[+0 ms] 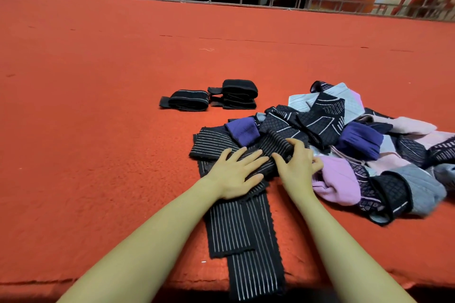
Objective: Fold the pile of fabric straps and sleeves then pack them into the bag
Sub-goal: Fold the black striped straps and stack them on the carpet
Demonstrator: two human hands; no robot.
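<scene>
At lower centre we note the left hand spread flat on the black white-striped fabric strap; the right hand pinches it, fingertips partly hidden.

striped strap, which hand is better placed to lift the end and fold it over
Right. The right hand already curls its fingers into the bunched striped strap; the left hand lies flat, suited to pinning it.
</scene>
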